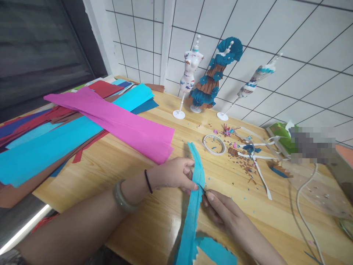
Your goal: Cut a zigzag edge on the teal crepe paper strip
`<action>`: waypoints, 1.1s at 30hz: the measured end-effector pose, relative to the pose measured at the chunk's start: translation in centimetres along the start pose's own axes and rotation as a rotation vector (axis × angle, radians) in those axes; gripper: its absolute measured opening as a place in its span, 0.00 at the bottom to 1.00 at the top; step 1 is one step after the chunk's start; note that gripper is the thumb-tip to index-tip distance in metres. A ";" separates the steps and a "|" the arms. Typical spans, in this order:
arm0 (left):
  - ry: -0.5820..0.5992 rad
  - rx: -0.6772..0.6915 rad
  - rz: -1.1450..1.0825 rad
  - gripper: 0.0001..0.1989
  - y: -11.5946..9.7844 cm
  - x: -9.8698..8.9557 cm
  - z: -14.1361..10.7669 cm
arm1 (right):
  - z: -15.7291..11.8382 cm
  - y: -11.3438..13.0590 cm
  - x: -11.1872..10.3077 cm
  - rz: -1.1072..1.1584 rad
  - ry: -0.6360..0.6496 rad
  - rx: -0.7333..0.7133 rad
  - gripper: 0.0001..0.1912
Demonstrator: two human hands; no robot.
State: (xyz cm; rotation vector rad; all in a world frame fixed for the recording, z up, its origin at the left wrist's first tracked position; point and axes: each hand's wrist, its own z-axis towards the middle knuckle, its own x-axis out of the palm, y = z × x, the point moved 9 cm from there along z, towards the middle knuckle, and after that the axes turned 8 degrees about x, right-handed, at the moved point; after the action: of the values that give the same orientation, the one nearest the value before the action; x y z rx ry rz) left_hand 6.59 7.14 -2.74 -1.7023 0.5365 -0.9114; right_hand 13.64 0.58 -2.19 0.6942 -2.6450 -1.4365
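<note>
The step in hand seems to be the cutting of small notches along one long edge of the folded blue-green paper strip [198, 171]. The strip is held above the counter [149, 221], between the two hands, and it runs down to the bottom of the view. The left hand [175, 176] has its fingers closed on the strip, with the thumb on the near face. The right hand [224, 209] grips a small dark tool, probably scissors [202, 189]; its tip meets the strip's right edge just beside the left thumb. How open the blades are, I cannot tell. Below this tip the edge looks uneven, above it smoother, so I judge that the upper part is uncut.

The next move calls for a short, careful snip, and then a small shift of the left grip upward, with the layers kept together and the thumb away from the blades. The paper looks soft, so it could bend or tear if it is pulled. Paper scraps [245, 167] lie near the tape roll [214, 144].
</note>
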 end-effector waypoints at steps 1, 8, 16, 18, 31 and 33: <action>0.002 0.002 -0.005 0.18 -0.1 0.0 0.0 | 0.0 0.1 0.0 0.008 -0.001 -0.008 0.20; 0.004 -0.035 0.028 0.16 -0.6 0.2 -0.5 | 0.2 0.1 0.0 0.050 -0.010 0.000 0.20; -0.052 -0.031 -0.026 0.14 -1.1 0.0 -0.4 | -0.1 0.3 0.1 0.024 -0.008 0.000 0.19; -0.080 -0.006 -0.018 0.15 -1.1 -0.2 -0.3 | -0.1 0.2 0.1 0.003 -0.006 0.015 0.19; -0.185 0.028 -0.058 0.12 -1.3 -0.6 -0.4 | 0.2 0.4 -0.2 0.052 -0.040 0.020 0.20; -0.183 0.033 -0.067 0.12 -1.3 -0.7 -0.3 | 0.3 0.2 -0.3 0.074 -0.039 0.019 0.20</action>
State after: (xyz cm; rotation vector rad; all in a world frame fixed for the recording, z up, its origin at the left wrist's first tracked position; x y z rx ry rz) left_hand 5.80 7.83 -1.70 -1.7617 0.3425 -0.7975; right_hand 13.74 1.00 -2.13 0.5696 -2.6859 -1.4216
